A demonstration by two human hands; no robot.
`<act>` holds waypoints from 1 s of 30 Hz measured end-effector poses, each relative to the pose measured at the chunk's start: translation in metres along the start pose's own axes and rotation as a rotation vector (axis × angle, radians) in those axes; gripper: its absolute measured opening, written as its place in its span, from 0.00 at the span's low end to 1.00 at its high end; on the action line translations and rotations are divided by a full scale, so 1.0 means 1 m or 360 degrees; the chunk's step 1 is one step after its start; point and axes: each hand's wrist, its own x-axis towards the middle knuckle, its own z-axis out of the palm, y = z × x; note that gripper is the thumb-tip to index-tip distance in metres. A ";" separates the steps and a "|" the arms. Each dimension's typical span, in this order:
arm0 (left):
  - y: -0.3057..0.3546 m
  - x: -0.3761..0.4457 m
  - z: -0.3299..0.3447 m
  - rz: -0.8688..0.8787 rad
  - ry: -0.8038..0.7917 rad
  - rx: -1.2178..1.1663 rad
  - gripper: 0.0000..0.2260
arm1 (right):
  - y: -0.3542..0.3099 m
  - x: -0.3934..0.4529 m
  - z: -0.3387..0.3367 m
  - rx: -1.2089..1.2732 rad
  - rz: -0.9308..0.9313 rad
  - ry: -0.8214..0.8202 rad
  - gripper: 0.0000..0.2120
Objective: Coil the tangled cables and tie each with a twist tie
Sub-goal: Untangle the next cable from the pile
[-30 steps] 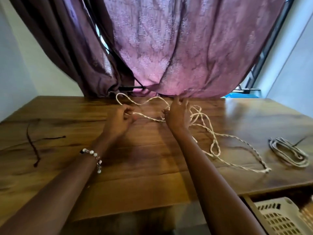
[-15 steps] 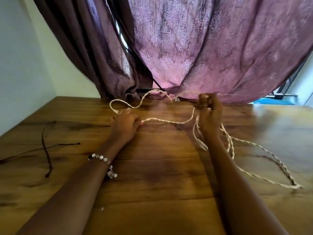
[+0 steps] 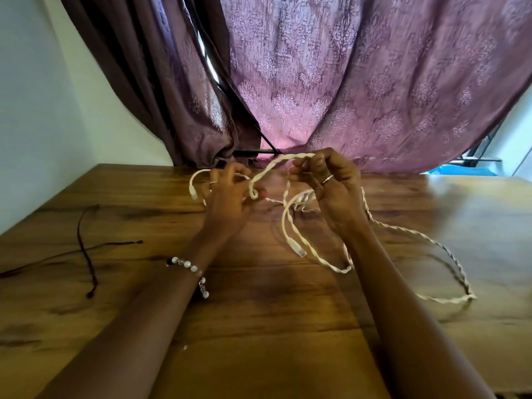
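While both hands work above the table (image 3: 259, 326), we are still untangling the white cable (image 3: 316, 256).
Left hand (image 3: 227, 203) pinches one twisted strand; right hand (image 3: 335, 191) curls round another, raised off the table, likely to open the knot. Loops hang below the right hand and trail rightward along the table; dark ties (image 3: 86, 254) lie at its left.

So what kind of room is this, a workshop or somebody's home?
Most likely a home, not a workshop: a wooden table stands against a window hung with patterned purple curtains, between plain white walls. No tools or benches show.
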 end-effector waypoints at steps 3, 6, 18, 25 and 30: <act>-0.011 0.005 -0.016 -0.0252 0.0256 0.0007 0.08 | 0.000 0.003 -0.017 -0.0278 -0.0145 0.0149 0.03; -0.025 0.011 -0.039 -0.0492 0.0426 0.0278 0.08 | -0.001 0.009 -0.041 -0.0541 -0.0271 0.0346 0.07; -0.051 0.014 -0.058 -0.0782 0.0239 -0.0745 0.14 | 0.025 0.008 -0.067 -0.1560 -0.0203 0.0728 0.07; -0.009 0.021 -0.057 -0.0458 0.0230 -0.1675 0.10 | 0.011 0.000 -0.009 -0.1816 -0.0604 0.0121 0.20; 0.007 0.021 -0.063 -0.0099 -0.0057 -0.1651 0.13 | 0.029 -0.007 0.003 -0.2394 -0.0369 -0.0176 0.28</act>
